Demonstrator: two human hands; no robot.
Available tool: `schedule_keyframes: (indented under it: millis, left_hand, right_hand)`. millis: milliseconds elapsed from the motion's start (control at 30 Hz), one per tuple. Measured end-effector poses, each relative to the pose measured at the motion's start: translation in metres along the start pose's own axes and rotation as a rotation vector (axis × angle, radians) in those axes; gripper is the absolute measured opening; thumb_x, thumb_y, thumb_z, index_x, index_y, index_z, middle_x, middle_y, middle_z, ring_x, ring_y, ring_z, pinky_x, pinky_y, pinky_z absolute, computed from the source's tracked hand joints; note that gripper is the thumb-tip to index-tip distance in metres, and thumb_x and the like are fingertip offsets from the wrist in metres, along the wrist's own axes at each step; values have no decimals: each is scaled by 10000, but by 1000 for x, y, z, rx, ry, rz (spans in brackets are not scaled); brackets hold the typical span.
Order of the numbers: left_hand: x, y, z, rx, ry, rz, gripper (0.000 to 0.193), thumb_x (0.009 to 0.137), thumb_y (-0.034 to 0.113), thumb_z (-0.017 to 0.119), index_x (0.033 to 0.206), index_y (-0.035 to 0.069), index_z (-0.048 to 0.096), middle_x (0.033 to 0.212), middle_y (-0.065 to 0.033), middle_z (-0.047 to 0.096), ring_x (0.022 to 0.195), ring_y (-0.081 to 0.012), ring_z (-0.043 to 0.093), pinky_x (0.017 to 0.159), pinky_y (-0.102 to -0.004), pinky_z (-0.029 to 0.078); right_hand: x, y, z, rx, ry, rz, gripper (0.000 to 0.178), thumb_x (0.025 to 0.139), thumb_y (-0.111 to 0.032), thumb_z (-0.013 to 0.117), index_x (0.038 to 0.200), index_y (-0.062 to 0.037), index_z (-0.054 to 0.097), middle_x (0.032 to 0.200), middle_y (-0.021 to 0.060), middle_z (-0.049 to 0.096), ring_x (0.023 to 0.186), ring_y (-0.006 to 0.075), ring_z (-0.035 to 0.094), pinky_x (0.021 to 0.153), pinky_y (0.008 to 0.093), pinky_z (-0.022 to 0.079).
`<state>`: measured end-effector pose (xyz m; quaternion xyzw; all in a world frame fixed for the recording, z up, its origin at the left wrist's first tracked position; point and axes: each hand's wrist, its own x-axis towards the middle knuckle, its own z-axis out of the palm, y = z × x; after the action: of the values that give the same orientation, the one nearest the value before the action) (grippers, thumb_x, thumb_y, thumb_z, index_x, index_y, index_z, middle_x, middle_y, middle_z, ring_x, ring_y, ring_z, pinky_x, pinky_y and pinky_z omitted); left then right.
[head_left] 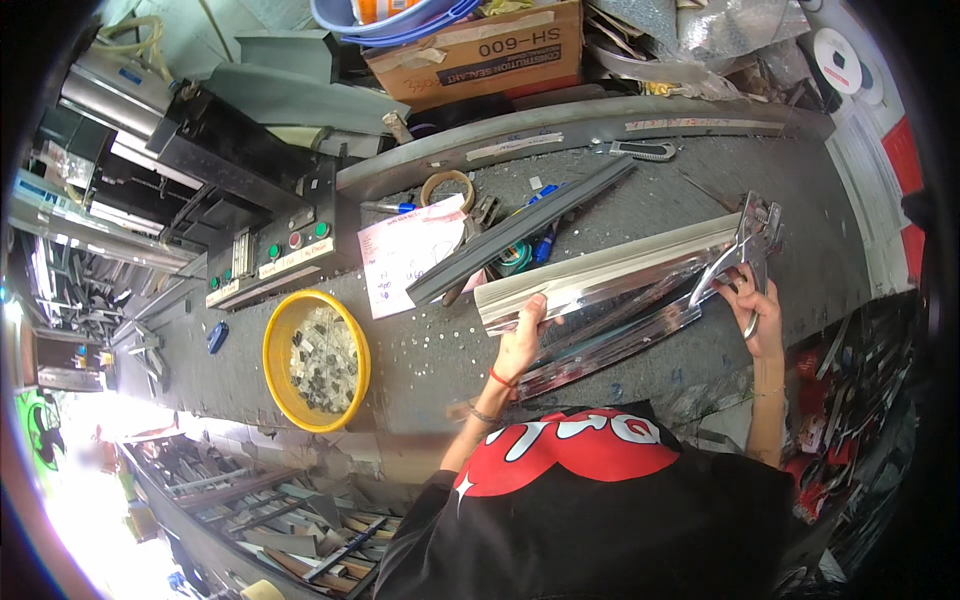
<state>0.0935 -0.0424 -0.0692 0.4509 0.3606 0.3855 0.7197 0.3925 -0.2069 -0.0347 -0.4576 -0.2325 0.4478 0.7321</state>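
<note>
My left hand is closed round the near left end of a long, shiny silver metal profile, with the thumb on top. The profile slants up to the right above the bench. At its far right end sits a silver plier-like hand tool, its head at the profile's end. My right hand is wrapped round the tool's handles. Exactly how the jaws meet the profile cannot be made out. Below, more shiny metal strips lie along the bench's near edge.
A dark grey profile lies across a paper sheet and a tape roll. A yellow basin holds small cut pieces. A utility knife rests by the back rail. At left stands a machine with a button panel. Behind sits a cardboard box.
</note>
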Motion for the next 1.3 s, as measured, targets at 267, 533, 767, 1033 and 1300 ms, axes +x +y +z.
schedule_keyframes:
  millis: [267, 533, 767, 1033, 1300]
  left_hand:
    - [8, -17, 12, 446, -61, 93, 409, 954, 390, 458, 920, 36, 659, 681, 2, 535, 588, -83, 417, 562, -228, 372]
    - [2, -15, 18, 351, -5, 12, 371, 910, 389, 544, 776, 50, 607, 619, 25, 479, 593, -79, 450, 559, -243, 376]
    - [10, -24, 21, 181, -10, -165, 417, 912, 399, 404, 703, 59, 529, 622, 12, 438, 568, -93, 349, 548, -256, 280]
    - [15, -7, 31, 335, -110, -2, 424, 931, 363, 388, 638, 62, 440, 589, -8, 394, 559, -124, 351, 545, -290, 294]
    - [0, 1, 36, 283, -136, -122, 389, 938, 382, 384, 797, 59, 549, 634, 15, 441, 536, -90, 351, 515, -256, 292]
  right_hand:
    - [-121, 37, 31, -168, 32, 379, 538, 656, 21, 509, 1181, 112, 429, 1127, 196, 555, 1015, 224, 541, 865, 295, 415]
    - [-138, 51, 65, -207, -394, 493, 645, 635, 68, 451, 1279, 82, 422, 1372, 154, 420, 1283, 246, 387, 1078, 336, 247]
    - [-101, 61, 81, -292, -488, 553, 732, 786, 50, 534, 1428, -74, 203, 1038, 47, 500, 948, 113, 515, 863, 267, 418]
    - [-63, 53, 87, -428, -403, 739, 641, 741, -112, 630, 1314, -49, 349, 979, 44, 474, 769, 133, 495, 632, 289, 449]
    - [-53, 68, 109, -314, -427, 659, 535, 710, -125, 628, 1185, -7, 414, 952, 52, 481, 838, 122, 485, 707, 268, 420]
